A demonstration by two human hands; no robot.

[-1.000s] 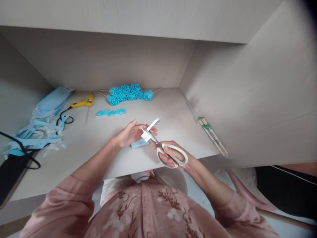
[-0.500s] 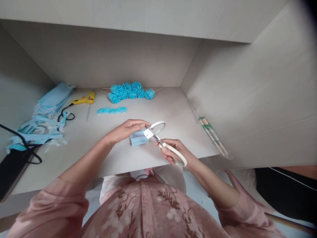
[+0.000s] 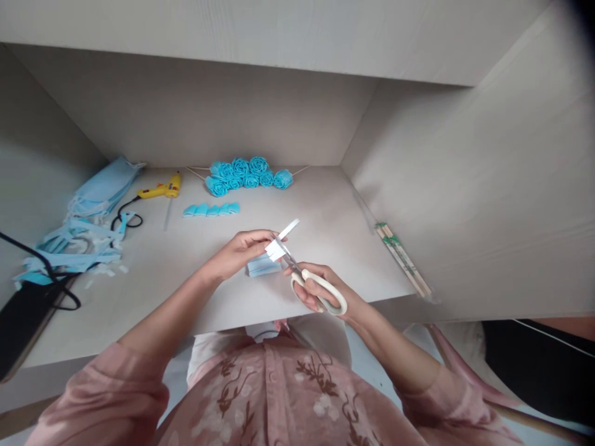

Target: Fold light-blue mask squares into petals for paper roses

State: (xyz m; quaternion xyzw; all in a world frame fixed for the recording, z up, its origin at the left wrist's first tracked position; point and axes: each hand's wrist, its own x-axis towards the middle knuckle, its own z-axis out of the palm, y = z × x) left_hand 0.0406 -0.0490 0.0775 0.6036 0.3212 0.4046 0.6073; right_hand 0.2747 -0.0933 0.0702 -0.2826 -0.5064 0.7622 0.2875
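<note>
My left hand [image 3: 242, 251] is closed, thumb and fingers pinching a thin roll of white tape [image 3: 290, 229], seen almost edge-on. White pieces [image 3: 276, 249] stick out beside its fingertips; whether they are the tape's loose end I cannot tell. In my right hand [image 3: 320, 288] are scissors with cream handles [image 3: 332, 291], fingers through the loops. Their blades point up and left at the white pieces, with the tips partly hidden there. Below, a pleated blue piece of face mask [image 3: 264, 266] lies on the table, partly covered by my left hand.
Blue fabric roses [image 3: 251, 173] on sticks lie at the back, with a row of blue folded petals [image 3: 211, 209] before them. To the left are a yellow glue gun [image 3: 162, 187], stacked masks [image 3: 105, 186] and mask scraps [image 3: 77, 244]. Packaged wooden sticks [image 3: 403, 260] lie along the right wall.
The tape roll has turned from showing its open ring to nearly edge-on. My right hand has drawn the scissors slightly down and left, and their handles are spread wider.
</note>
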